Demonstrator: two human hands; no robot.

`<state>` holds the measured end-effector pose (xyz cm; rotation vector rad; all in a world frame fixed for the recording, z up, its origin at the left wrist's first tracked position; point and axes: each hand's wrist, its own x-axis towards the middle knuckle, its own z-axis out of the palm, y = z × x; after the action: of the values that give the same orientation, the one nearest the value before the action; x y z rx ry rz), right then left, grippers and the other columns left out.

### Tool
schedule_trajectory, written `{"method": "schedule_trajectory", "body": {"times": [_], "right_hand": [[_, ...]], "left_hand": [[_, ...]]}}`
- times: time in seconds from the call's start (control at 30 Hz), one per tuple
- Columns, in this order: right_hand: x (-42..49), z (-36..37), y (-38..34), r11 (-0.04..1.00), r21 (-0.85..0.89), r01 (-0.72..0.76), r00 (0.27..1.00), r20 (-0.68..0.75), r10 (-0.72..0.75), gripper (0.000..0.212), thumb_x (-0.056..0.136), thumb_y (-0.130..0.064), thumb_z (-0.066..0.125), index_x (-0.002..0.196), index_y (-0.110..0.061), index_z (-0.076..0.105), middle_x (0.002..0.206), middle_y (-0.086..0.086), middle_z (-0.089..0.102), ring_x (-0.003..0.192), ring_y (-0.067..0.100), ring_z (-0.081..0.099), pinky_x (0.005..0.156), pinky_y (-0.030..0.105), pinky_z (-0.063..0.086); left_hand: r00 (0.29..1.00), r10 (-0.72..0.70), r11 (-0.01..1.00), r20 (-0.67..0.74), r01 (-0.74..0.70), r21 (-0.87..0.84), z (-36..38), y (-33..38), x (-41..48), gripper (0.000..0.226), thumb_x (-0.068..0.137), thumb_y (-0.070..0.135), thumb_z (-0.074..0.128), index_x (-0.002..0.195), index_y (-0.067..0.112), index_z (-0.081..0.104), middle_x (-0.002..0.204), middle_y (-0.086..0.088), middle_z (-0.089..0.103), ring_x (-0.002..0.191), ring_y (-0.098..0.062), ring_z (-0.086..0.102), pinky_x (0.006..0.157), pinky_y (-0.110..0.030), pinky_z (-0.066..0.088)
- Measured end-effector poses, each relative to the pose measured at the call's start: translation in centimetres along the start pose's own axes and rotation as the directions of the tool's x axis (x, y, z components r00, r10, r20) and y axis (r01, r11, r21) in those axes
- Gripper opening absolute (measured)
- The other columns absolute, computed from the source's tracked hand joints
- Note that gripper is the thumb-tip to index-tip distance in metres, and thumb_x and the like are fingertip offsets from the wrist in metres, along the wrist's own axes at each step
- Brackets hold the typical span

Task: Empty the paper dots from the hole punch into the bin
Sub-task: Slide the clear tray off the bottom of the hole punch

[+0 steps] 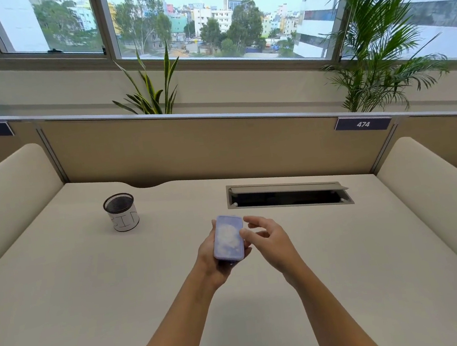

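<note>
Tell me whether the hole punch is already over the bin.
No: the left hand holds the hole punch above bare desk, well right of the mesh bin.

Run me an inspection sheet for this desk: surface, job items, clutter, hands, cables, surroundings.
Surface: beige desk, bare around the hands.
Job's things: pale lilac translucent hole punch, underside up, white dots showing inside; black mesh bin with a white paper label upright, far left of it.
Clutter: nothing seen.
Hands: left hand holds the punch; right hand open beside it.
Cables: nothing seen; grey cable hatch open.
Surroundings: partition, plants, window.
</note>
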<state>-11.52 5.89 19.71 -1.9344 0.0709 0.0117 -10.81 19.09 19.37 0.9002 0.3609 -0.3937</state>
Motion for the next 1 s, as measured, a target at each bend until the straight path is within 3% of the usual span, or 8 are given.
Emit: {"method": "schedule_trajectory", "body": {"times": [0.13, 0.37, 0.5, 0.67, 0.77, 0.83, 0.9, 1.0], "right_hand": [[0.0, 0.3, 0.2, 0.994, 0.102, 0.034, 0.999, 0.011, -0.035, 0.027, 0.087, -0.035, 0.067, 0.114, -0.036, 0.065, 0.117, -0.006, 0.068, 0.097, 0.013, 0.067, 0.081, 0.031, 0.059], [-0.3, 0.8, 0.0, 0.984, 0.161, 0.082, 0.996, -0.041, -0.076, 0.025, 0.085, -0.027, 0.07, 0.107, -0.039, 0.071, 0.109, -0.008, 0.072, 0.097, 0.017, 0.068, 0.085, 0.036, 0.059], [-0.4, 0.9, -0.1, 0.982, 0.152, 0.115, 0.991, -0.083, -0.104, 0.031, 0.085, -0.022, 0.072, 0.114, -0.033, 0.07, 0.112, -0.012, 0.067, 0.097, 0.014, 0.064, 0.081, 0.027, 0.057], [-0.3, 1.5, -0.1, 0.98, 0.16, 0.122, 0.99, -0.086, -0.109, 0.032, 0.085, -0.025, 0.072, 0.115, -0.034, 0.069, 0.111, -0.019, 0.065, 0.097, 0.016, 0.064, 0.082, 0.029, 0.058], [-0.4, 1.4, -0.4, 0.981, 0.159, 0.112, 0.991, -0.092, -0.098, 0.035, 0.085, -0.03, 0.072, 0.119, -0.035, 0.067, 0.116, -0.019, 0.062, 0.099, 0.012, 0.064, 0.077, 0.021, 0.056], [-0.3, 1.2, -0.9, 0.98, 0.158, 0.123, 0.99, -0.09, -0.11, 0.035, 0.086, -0.034, 0.069, 0.121, -0.037, 0.064, 0.114, -0.019, 0.062, 0.099, 0.008, 0.064, 0.07, 0.017, 0.055], [0.0, 1.1, -1.6, 0.98, 0.163, 0.118, 0.992, -0.064, -0.108, 0.03, 0.089, -0.036, 0.065, 0.12, -0.036, 0.064, 0.111, -0.016, 0.064, 0.1, 0.008, 0.064, 0.068, 0.016, 0.054], [0.5, 1.1, -2.6, 0.987, 0.136, 0.084, 0.995, 0.049, -0.092, 0.023, 0.093, -0.035, 0.06, 0.114, -0.029, 0.067, 0.116, -0.004, 0.064, 0.106, 0.016, 0.063, 0.061, 0.018, 0.055]], "left_hand": [[1.0, -0.015, 1.0, 0.022, 0.016, -0.025, 0.2, 0.0, -0.4, 0.043, 0.098, 0.046, 0.039, 0.101, 0.01, 0.062, 0.083, -0.014, 0.066, 0.07, -0.025, 0.064, 0.045, -0.026, 0.054], [0.999, -0.005, 1.0, 0.043, 0.006, -0.028, -0.1, 0.0, -0.4, 0.037, 0.101, 0.037, 0.039, 0.098, 0.01, 0.064, 0.066, -0.008, 0.07, 0.057, -0.021, 0.067, 0.043, -0.021, 0.049], [0.999, -0.014, 0.999, 0.037, 0.015, -0.041, -0.2, 0.0, -0.8, 0.034, 0.101, 0.036, 0.041, 0.09, 0.013, 0.063, 0.058, -0.007, 0.067, 0.052, -0.019, 0.065, 0.04, -0.021, 0.049], [1.0, 0.008, 0.999, 0.03, -0.006, -0.046, -0.4, 0.1, -0.8, 0.035, 0.1, 0.04, 0.041, 0.098, 0.013, 0.063, 0.066, -0.009, 0.069, 0.068, -0.024, 0.063, 0.042, -0.023, 0.051], [1.0, -0.009, 0.999, 0.021, 0.009, -0.033, -0.5, 0.4, -0.8, 0.035, 0.1, 0.039, 0.041, 0.096, 0.013, 0.064, 0.064, -0.008, 0.07, 0.061, -0.022, 0.066, 0.042, -0.022, 0.051], [1.0, -0.025, 1.0, 0.019, 0.025, -0.007, -0.4, 0.6, -0.9, 0.036, 0.1, 0.04, 0.042, 0.1, 0.011, 0.064, 0.073, -0.01, 0.069, 0.062, -0.024, 0.065, 0.042, -0.023, 0.051], [0.999, -0.032, 0.999, 0.016, 0.032, 0.031, -0.3, 0.7, -1.0, 0.039, 0.099, 0.042, 0.042, 0.106, 0.01, 0.063, 0.086, -0.012, 0.065, 0.066, -0.025, 0.061, 0.043, -0.023, 0.051], [0.999, -0.034, 0.999, 0.008, 0.033, 0.035, 0.2, 0.6, -1.6, 0.036, 0.098, 0.041, 0.043, 0.097, 0.011, 0.063, 0.083, -0.012, 0.063, 0.068, -0.026, 0.059, 0.041, -0.022, 0.05]]}}
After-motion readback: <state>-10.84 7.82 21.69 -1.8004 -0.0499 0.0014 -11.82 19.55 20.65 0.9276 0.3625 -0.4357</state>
